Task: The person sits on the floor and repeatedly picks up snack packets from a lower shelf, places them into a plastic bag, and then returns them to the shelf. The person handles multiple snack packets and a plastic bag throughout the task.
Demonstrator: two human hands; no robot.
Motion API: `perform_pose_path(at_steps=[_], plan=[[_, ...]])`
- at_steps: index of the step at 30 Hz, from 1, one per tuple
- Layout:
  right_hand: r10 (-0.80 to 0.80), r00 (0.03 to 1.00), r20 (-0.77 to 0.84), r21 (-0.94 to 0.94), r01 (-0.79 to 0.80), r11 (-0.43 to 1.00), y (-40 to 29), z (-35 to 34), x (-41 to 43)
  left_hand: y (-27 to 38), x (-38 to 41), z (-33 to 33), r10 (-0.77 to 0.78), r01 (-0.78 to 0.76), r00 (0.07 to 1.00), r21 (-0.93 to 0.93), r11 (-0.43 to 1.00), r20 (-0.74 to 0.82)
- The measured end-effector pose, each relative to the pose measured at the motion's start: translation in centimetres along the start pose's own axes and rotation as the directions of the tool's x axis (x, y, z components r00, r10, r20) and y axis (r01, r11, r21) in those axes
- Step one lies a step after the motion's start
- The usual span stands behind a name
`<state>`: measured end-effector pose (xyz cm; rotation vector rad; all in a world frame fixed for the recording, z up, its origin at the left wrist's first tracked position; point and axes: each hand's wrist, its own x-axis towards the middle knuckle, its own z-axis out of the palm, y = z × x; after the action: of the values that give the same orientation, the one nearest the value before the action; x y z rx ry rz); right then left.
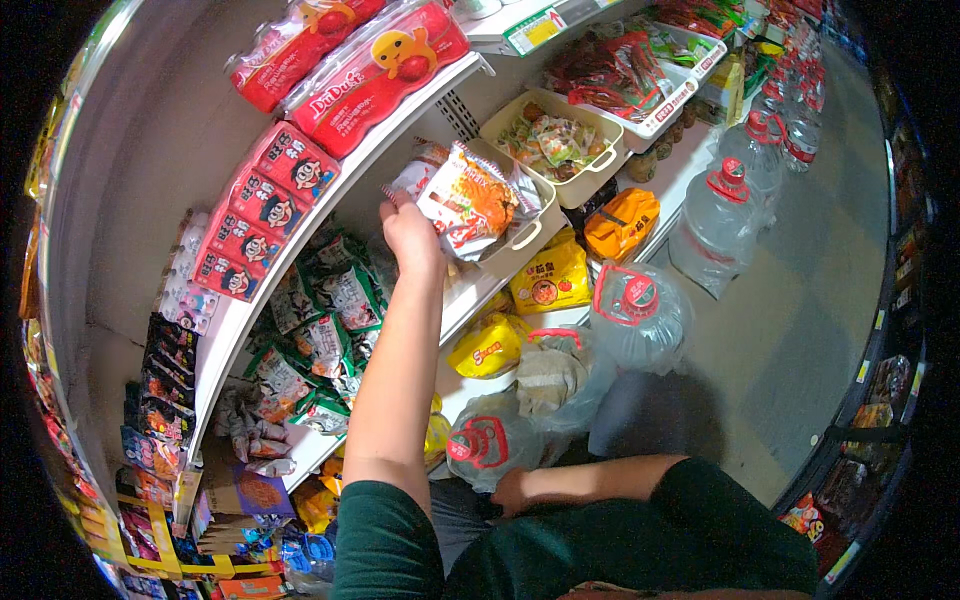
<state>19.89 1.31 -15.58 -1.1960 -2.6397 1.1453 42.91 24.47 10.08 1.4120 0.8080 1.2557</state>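
My left hand point(412, 234) reaches up to the shelf and grips the edge of a white and orange snack packet point(471, 202), probably instant noodles. That packet is tilted over a cream plastic basket point(541, 225), covering much of it. Behind the packet, other wrapped packs show in part. Low in front of my body is my right hand point(513, 491), near a clear water jug point(491, 442) with a red cap and handle. Its fingers are partly hidden, so what it holds is unclear. A beige cloth point(551, 379) lies among the jugs.
A second cream basket point(600, 176) holds small wrapped items. Green-edged snack bags point(330, 337) fill the shelf at left, below red drink packs point(262, 214). Yellow noodle packs point(551, 274) sit on the lower shelf. Large water jugs point(645, 315) stand on the floor point(780, 322).
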Motion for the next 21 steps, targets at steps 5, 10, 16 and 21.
perform_pose_path(at_steps=[5, 10, 16, 21], plan=[[-0.102, 0.984, -0.144, 0.076, 0.114, 0.991, 0.4, 0.9, 0.5, -2.6, 2.4, 2.6, 0.286, -0.260, 0.958, 0.403, 0.877, -0.005], [-0.058, 0.984, -0.168, 0.070, 0.070, 0.995, -1.0, -0.4, -0.6, -2.8, 2.6, 1.1, 0.366, -0.376, 0.918, 0.620, 0.689, 0.151], [-0.128, 0.982, -0.136, 0.126, 0.145, 0.981, 0.2, 0.6, 0.0, -1.2, -0.2, 0.0, 0.410, -0.479, 0.870, 0.663, 0.575, 0.273], [-0.091, 0.991, -0.101, 0.123, 0.103, 0.987, 0.2, -0.2, -1.3, 0.5, -4.9, -5.7, 0.706, -0.799, 0.589, 0.410, 0.439, 0.393]])
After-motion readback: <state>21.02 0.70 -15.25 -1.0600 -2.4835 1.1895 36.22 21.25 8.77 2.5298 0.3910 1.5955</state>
